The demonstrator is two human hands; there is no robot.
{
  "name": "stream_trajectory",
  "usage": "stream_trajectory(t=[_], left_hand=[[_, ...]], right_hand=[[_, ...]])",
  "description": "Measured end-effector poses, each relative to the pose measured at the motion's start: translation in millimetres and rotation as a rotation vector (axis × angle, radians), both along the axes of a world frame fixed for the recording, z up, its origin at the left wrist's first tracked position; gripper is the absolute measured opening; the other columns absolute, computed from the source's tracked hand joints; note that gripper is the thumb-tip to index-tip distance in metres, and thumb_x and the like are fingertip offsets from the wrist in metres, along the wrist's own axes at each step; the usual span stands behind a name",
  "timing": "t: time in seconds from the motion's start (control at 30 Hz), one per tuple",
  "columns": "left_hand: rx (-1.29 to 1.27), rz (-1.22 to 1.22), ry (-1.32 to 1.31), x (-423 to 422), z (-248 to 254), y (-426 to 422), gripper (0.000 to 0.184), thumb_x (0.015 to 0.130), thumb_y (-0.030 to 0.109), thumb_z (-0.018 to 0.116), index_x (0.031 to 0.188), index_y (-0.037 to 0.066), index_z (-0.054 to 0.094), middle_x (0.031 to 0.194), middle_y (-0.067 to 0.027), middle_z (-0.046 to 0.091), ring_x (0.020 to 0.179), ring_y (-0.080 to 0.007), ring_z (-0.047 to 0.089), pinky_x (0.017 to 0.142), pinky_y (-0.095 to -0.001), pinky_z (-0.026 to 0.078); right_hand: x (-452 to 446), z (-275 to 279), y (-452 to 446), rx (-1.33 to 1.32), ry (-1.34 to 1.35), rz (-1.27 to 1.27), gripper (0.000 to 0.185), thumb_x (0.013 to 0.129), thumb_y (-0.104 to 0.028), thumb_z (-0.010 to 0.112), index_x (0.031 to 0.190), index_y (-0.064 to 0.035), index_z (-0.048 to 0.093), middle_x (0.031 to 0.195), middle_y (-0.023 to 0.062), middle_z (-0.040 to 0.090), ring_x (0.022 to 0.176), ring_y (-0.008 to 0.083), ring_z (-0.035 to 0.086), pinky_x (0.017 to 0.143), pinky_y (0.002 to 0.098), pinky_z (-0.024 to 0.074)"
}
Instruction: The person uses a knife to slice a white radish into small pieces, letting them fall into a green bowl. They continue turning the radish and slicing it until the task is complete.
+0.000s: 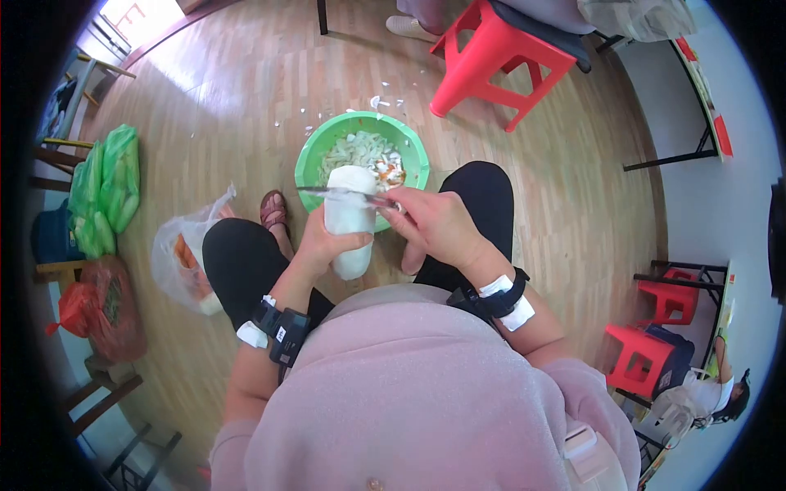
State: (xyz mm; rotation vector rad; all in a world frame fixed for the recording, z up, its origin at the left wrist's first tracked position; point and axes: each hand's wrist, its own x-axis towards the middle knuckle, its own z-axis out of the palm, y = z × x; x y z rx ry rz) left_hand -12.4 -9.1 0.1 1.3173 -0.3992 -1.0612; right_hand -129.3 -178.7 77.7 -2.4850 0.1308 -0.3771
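Note:
Between my knees a thick white radish (350, 219) points away from me over a green basin (307, 155). My left hand (321, 244) is wrapped round its lower left side. My right hand (434, 222) is closed on the handle of a knife (315, 190), whose blade lies across the radish near its far end. Pale cut pieces (360, 150) and some orange-brown bits are in the basin.
White scraps lie on the floor beyond the basin. A plastic bag (176, 262) is by my left knee, green bags (105, 188) and a red bag (115, 311) farther left. Red stools (508, 61) stand ahead and right; other people are nearby.

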Motion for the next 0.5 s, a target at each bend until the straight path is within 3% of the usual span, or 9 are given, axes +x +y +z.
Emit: stream_trajectory(t=[0.4, 0.5], left_hand=[[0.038, -0.021, -0.059, 0, 2, -1, 0.055, 0.058, 0.012, 0.078, 0.108, 0.004, 0.058, 0.098, -0.0044, 0.062, 0.089, -0.0140, 0.058, 0.079, -0.0311, 0.047], [0.041, -0.010, -0.113, -1, 2, 1, 0.056, 0.058, 0.013, 0.079, 0.108, 0.003, 0.057, 0.098, -0.0047, 0.062, 0.089, -0.0137, 0.058, 0.079, -0.0307, 0.047]], right_hand=[[2, -5, -1, -0.109, 0.033, 0.021, 0.020, 0.086, -0.026, 0.057, 0.090, -0.0064, 0.056, 0.072, 0.0099, 0.061, 0.062, 0.0277, 0.061, 0.053, 0.0370, 0.0490], [1, -10, -2, -0.130, 0.040, 0.048, 0.018, 0.085, -0.021, 0.059, 0.097, -0.0082, 0.057, 0.075, 0.0073, 0.061, 0.062, 0.0249, 0.062, 0.051, 0.0335, 0.0487]])
